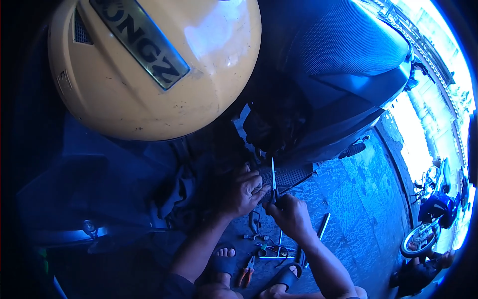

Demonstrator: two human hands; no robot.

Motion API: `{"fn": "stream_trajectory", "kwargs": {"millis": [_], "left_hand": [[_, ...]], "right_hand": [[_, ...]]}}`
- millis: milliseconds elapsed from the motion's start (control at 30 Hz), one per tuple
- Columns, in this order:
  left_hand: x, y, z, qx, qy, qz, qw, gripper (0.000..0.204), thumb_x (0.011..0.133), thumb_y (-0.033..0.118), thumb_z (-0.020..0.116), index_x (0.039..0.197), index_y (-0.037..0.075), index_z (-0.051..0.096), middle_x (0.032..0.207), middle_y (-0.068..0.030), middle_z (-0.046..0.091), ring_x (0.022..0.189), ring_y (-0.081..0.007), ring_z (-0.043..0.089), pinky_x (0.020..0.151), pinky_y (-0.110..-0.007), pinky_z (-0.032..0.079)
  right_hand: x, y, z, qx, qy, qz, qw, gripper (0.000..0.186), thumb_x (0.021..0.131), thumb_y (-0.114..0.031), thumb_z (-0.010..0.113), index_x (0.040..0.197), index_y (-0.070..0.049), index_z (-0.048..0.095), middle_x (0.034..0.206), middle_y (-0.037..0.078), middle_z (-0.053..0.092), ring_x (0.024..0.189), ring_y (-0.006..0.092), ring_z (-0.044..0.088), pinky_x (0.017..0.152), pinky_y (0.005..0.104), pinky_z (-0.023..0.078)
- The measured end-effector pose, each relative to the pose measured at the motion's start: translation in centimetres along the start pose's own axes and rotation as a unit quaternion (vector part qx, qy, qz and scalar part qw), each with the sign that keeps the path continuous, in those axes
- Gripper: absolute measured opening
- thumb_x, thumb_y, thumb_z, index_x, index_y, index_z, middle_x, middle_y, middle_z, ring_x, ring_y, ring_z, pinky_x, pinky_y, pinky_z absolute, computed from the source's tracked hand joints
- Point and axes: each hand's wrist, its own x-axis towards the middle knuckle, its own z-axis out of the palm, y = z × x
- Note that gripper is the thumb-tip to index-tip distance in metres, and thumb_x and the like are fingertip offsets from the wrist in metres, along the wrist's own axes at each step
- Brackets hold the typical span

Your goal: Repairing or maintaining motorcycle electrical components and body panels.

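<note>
My right hand (293, 215) is closed around the dark handle of a pointed tool whose slim bright blade (273, 174) stands almost upright. Whether it is a knife or closed scissors, I cannot tell. Just left of the blade, my left hand (244, 192) has its fingers curled and pressed together; anything between them is too dark to make out. Both hands work low beside a dark scooter (343, 94), next to its textured footboard (296, 178). Above them, the opening in the scooter's body is in deep shadow, with a few pale edges showing.
A yellow helmet (164, 99) fills the upper left. Orange-handled pliers (246, 273), a T-shaped metal wrench (279, 251) and several small parts lie on the floor between my sandalled feet (225, 259). A motorbike (430, 219) stands at the far right, past the paved floor (348, 199).
</note>
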Motion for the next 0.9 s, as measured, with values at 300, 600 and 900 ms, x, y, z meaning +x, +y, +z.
{"fn": "stream_trajectory", "kwargs": {"millis": [300, 600, 900], "left_hand": [[-0.2, 0.2, 0.5, -0.043, 0.059, -0.02, 0.997, 0.027, 0.082, 0.012, 0.078, 0.083, 0.007, 0.051, 0.08, -0.0078, 0.052, 0.076, -0.0265, 0.054, 0.073, -0.04, 0.046], [-0.5, 0.6, -0.7, -0.235, 0.046, -0.071, 0.968, 0.026, 0.086, 0.006, 0.059, 0.112, 0.005, 0.051, 0.116, -0.0148, 0.063, 0.102, -0.0212, 0.061, 0.095, -0.038, 0.048], [-0.2, 0.0, -0.6, -0.322, 0.051, -0.069, 0.943, 0.014, 0.105, 0.016, 0.046, 0.113, 0.006, 0.053, 0.115, -0.013, 0.067, 0.091, -0.0117, 0.058, 0.088, -0.03, 0.047]], "right_hand": [[-5.5, 2.4, 5.2, 0.361, 0.139, 0.197, 0.901, 0.03, 0.098, -0.028, 0.066, 0.089, 0.0, 0.062, 0.076, 0.003, 0.064, 0.071, 0.0109, 0.059, 0.065, 0.0283, 0.048], [-21.3, 17.0, 21.7, 0.077, -0.109, 0.436, 0.89, 0.056, 0.083, -0.055, 0.072, 0.084, 0.001, 0.078, 0.077, 0.017, 0.072, 0.078, 0.0267, 0.071, 0.077, 0.0393, 0.054], [-22.5, 16.3, 22.7, 0.015, -0.053, 0.397, 0.916, 0.041, 0.076, -0.028, 0.085, 0.099, -0.004, 0.061, 0.099, 0.02, 0.069, 0.096, 0.0389, 0.067, 0.087, 0.0479, 0.053]]}}
